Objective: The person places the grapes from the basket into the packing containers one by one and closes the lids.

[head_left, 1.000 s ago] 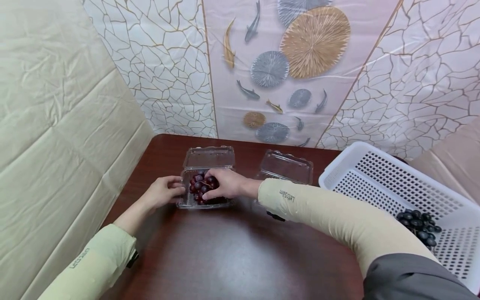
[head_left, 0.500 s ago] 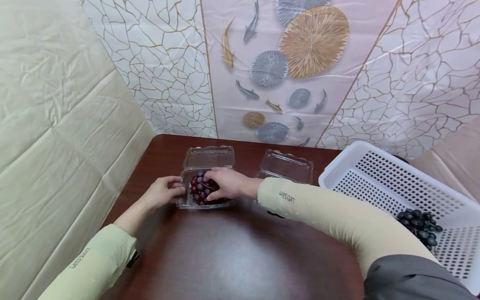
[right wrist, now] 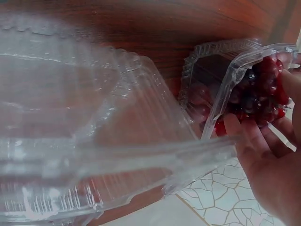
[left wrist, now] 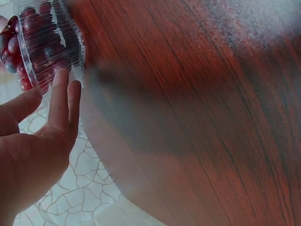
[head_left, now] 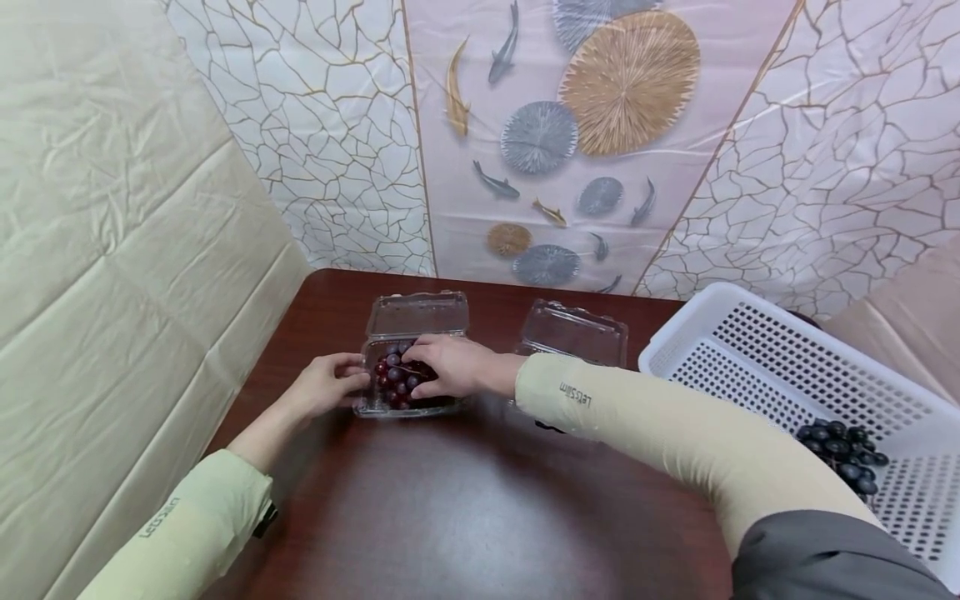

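Observation:
A bunch of dark red grapes [head_left: 393,377] sits in an open clear plastic clamshell box [head_left: 409,412], its lid tilted back. My right hand [head_left: 448,367] reaches into this box from the right, thumb and fingers curled round the right side of the bunch. Seen from the right wrist, the fingers [right wrist: 251,134] lie against the grapes [right wrist: 265,89] inside the rim. At the box's left side is my left hand [head_left: 330,385]. Its nearly straight fingers [left wrist: 59,101] touch the clear wall in the left wrist view, with the thumb close to the rim.
A second open clamshell box [head_left: 573,329] stands to the right, partly hidden by my right forearm. Farther right, a white perforated basket [head_left: 671,329] holds a bunch of black grapes [head_left: 843,450]. All stand on a dark red-brown table [head_left: 450,500], with patterned sheets behind.
The right hand's fingers have shifted slightly over the bunch, and the grapes have turned and slid a little left in the box. The left hand stays put.

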`<action>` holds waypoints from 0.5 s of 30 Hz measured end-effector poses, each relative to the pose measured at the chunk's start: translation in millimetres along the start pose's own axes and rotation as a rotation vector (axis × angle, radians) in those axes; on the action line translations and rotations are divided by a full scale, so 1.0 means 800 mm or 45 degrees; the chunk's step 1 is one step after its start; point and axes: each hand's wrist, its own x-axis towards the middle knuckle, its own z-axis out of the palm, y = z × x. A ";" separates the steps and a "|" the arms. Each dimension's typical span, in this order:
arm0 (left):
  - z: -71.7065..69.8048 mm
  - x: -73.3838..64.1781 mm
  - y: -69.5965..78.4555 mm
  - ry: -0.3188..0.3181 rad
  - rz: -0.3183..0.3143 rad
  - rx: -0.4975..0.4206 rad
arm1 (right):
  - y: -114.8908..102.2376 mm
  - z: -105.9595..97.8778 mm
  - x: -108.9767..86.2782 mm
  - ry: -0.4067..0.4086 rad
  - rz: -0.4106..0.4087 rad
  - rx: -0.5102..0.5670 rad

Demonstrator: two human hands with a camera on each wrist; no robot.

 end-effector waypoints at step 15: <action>-0.001 0.001 0.004 -0.023 -0.004 -0.005 | -0.003 0.008 0.015 0.022 -0.064 -0.351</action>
